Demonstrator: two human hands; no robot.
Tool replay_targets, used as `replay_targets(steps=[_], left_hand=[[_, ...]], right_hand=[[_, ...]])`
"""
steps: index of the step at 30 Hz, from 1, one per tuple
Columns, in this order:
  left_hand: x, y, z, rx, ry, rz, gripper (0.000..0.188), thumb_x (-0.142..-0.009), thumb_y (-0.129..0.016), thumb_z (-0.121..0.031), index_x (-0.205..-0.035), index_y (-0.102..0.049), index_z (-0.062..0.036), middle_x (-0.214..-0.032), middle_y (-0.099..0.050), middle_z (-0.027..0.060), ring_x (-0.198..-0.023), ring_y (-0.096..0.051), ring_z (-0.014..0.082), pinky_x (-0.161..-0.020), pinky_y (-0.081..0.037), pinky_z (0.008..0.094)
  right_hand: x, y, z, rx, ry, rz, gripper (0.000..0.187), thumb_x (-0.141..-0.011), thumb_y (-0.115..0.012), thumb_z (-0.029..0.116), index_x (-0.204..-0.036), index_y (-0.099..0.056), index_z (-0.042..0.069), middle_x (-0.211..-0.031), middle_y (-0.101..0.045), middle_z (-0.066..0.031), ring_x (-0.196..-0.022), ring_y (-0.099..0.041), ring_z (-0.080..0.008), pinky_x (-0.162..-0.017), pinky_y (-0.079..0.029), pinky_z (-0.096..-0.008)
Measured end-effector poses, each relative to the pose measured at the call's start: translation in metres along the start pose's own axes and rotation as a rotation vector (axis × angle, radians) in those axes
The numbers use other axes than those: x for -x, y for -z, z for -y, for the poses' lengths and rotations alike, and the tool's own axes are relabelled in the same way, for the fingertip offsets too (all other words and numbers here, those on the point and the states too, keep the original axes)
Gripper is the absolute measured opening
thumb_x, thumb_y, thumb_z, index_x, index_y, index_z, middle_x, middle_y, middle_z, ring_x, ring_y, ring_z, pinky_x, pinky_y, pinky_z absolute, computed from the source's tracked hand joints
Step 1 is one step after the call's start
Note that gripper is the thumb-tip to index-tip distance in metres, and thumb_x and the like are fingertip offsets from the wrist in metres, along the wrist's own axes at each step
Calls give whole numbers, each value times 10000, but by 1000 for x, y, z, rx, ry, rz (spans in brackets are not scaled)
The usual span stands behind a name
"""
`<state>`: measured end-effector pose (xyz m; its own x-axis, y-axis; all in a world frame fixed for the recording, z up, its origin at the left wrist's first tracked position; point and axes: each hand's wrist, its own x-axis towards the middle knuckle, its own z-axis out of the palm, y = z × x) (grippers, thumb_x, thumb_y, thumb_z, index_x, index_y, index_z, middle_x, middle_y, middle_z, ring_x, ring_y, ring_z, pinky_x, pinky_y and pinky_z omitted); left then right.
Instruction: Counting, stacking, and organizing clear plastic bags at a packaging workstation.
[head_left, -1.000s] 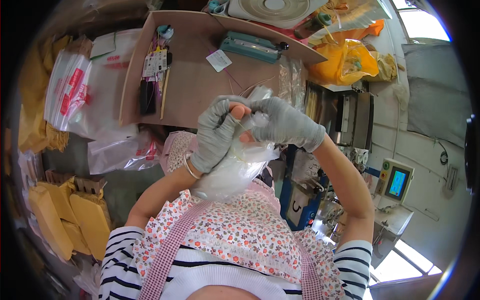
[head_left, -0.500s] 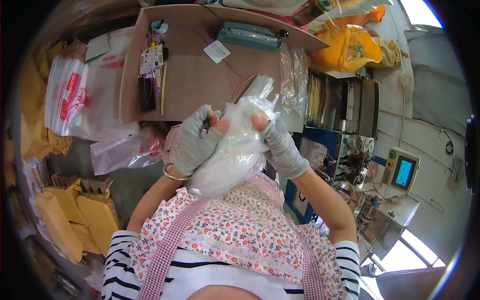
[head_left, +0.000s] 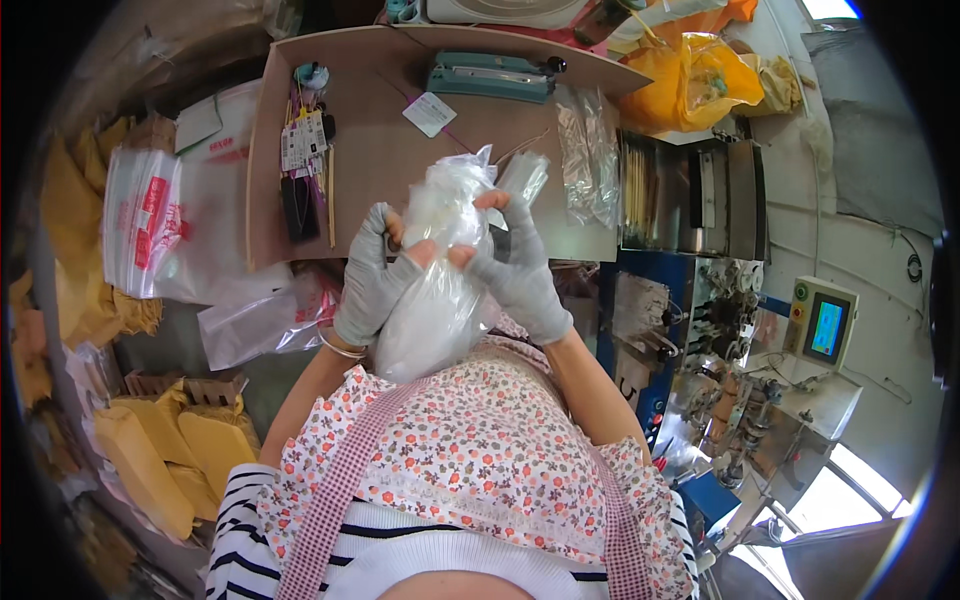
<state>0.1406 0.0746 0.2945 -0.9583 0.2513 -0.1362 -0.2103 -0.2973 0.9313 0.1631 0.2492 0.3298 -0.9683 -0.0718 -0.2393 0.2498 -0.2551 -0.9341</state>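
Note:
A clear plastic bag (head_left: pixel 430 325) with whitish contents is held upright in front of my floral apron, its gathered top crumpled. My left hand (head_left: pixel 378 278), in a grey fingerless glove, grips the bag's left side with the thumb pressed on its front. From the other side my right hand (head_left: pixel 522 272), gloved alike, pinches the bag between thumb and fingers near its neck. What the bag contains is too blurred to name. Just behind my right fingers, a bundle of clear plastic sleeves (head_left: pixel 524 176) lies on the brown board tray (head_left: pixel 370 130).
A teal heat sealer (head_left: pixel 492 78) and a white tag (head_left: pixel 430 114) sit in the tray. Tagged sticks (head_left: pixel 306 150) lie at its left. Stacked plastic bags (head_left: pixel 150 215) are further left. An orange bag (head_left: pixel 690 90) and a machine with a screen (head_left: pixel 826 326) stand right.
The bag has been turned more upright and moved slightly left. My right hand has shifted left and its fingers now show around the bag's neck.

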Motion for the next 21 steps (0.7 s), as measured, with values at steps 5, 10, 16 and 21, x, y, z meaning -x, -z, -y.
replay_targets(steps=[5,10,16,21], left_hand=[[-8,2,-3,-431,-144,-25,192,-779,-664,-69,-812,-475,-75,-762,-393,-18,-713,-379,96,-658,-336,245],[-19,-6,-10,-570,-280,51,121,-769,-581,41,-857,-560,-39,-808,-406,-5,-740,-395,101,-685,-343,201],[-21,-3,-14,-730,-459,110,126,-678,-584,23,-762,-613,-67,-740,-460,61,-781,-453,242,-793,-369,323],[-17,7,-11,-676,-635,259,118,-673,-562,16,-759,-594,-57,-739,-477,64,-845,-490,248,-849,-383,315]], right_hand=[[-10,5,1,-21,-160,11,424,-822,-691,57,-1138,-413,102,-965,-597,-40,-867,-554,-89,-762,-470,-224],[-23,8,-14,-21,-150,43,395,-825,-688,57,-1114,-423,104,-991,-589,-41,-850,-557,-82,-782,-473,-224],[-34,9,-34,232,20,78,375,-807,-675,0,-1070,-423,86,-1008,-542,-29,-844,-547,-64,-793,-457,-205],[-23,-2,-36,224,-28,-89,384,-820,-657,10,-1117,-418,56,-1028,-526,-24,-795,-532,-72,-736,-447,-217]])
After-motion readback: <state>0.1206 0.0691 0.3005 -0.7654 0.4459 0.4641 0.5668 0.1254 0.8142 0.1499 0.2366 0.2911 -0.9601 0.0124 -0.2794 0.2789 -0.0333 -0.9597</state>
